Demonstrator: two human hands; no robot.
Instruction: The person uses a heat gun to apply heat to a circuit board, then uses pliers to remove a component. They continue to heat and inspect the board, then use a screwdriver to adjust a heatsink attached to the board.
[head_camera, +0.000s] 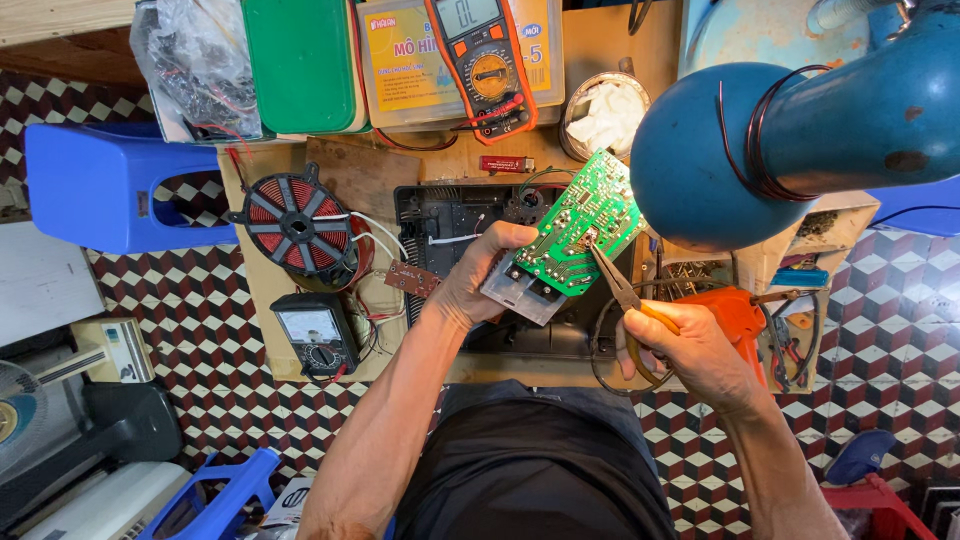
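Just beyond the right hand (690, 350) the blue lamp shade (705, 155) hangs low over the green circuit board (580, 225), closing the way from above and to the right. Left of the left hand (480, 275) the red coil (295, 220) and the black analogue meter (315, 335) fill the table (600, 45). Ahead of both hands, the orange multimeter (485, 65) and the round tin (605, 110) stand in the way. Room lies open between the two forearms, toward the person's lap
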